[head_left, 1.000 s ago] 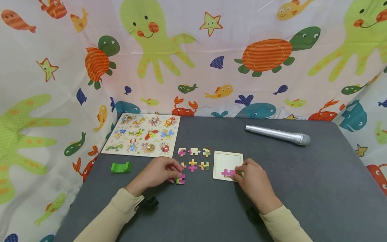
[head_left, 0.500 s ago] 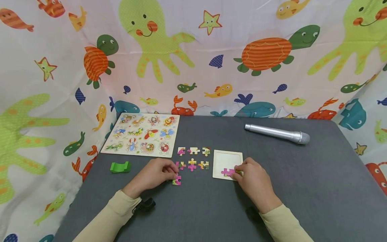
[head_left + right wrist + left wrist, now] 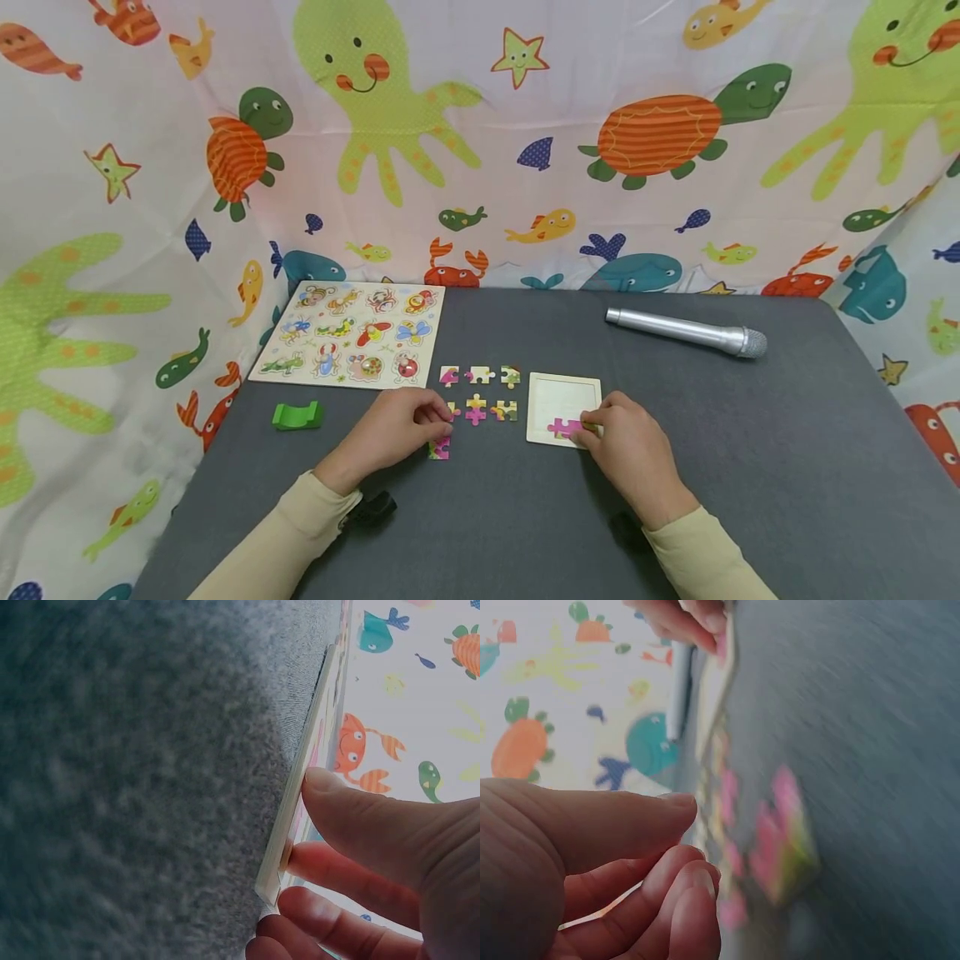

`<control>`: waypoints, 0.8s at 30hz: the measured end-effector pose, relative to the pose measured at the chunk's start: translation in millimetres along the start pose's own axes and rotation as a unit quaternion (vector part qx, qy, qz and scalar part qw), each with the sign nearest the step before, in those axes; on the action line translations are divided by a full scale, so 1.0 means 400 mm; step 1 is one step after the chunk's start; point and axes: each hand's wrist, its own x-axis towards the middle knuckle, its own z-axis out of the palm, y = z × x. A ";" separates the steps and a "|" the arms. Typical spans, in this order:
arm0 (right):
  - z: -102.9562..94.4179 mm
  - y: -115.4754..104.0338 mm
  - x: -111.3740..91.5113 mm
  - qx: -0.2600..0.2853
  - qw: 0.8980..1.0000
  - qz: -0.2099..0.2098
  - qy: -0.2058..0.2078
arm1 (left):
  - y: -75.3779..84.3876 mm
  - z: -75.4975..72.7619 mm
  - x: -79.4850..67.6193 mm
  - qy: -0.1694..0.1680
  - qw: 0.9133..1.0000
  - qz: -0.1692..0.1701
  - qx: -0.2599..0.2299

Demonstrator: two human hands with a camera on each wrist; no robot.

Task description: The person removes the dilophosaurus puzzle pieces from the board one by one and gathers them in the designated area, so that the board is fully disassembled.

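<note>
My left hand [image 3: 393, 433] hovers close over a pink and green jigsaw piece [image 3: 439, 451], its thumb and fingers loosely bent. In the left wrist view nothing sits between those fingertips, and the blurred jigsaw piece [image 3: 784, 844] lies on the table beyond them. With thumb and index finger, my right hand [image 3: 637, 458] pinches a jigsaw piece, mostly hidden by the fingers, at the lower right corner of a square wooden puzzle tray [image 3: 532, 408]. A pink piece [image 3: 560, 428] lies in the tray just left of these fingertips. The right wrist view shows the tray's edge [image 3: 298, 769] beside the thumb.
Between the hands lie several loose jigsaw pieces [image 3: 476, 410] in two rows. An insect puzzle board [image 3: 348, 333] and a green block [image 3: 297, 416] are on the left. A silver microphone [image 3: 678, 330] lies at the back right, before a printed cloth [image 3: 480, 108].
My left hand slid the pink and green piece a little left, then let go and shifted slightly right and away. The right hand stays at the tray's corner.
</note>
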 end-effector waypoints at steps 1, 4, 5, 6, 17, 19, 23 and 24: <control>0.001 0.000 0.000 0.000 1.000 0.000 0.001 | 0.015 0.005 0.006 0.000 1.000 0.007 0.002; 0.000 -0.002 -0.002 0.002 1.000 -0.001 0.005 | 0.068 0.032 0.033 -0.011 0.999 0.036 0.014; -0.001 -0.002 -0.002 0.004 1.000 -0.002 0.006 | 0.087 0.043 0.045 -0.015 0.999 0.047 0.021; -0.001 -0.002 -0.002 0.006 1.000 -0.003 0.006 | 0.106 0.057 0.058 -0.020 0.998 0.059 0.028; 0.003 -0.007 0.002 0.019 1.000 -0.006 0.005 | 0.248 0.195 0.179 -0.050 0.988 0.096 0.110; 0.005 -0.009 0.003 0.019 1.000 -0.009 0.004 | 0.253 0.207 0.188 -0.048 0.987 0.090 0.125; 0.004 -0.001 0.001 0.016 0.999 -0.021 0.021 | 0.263 0.224 0.198 -0.049 0.985 0.086 0.140; 0.002 0.003 0.000 0.017 0.999 -0.026 0.026 | 0.265 0.227 0.200 -0.049 0.985 0.085 0.142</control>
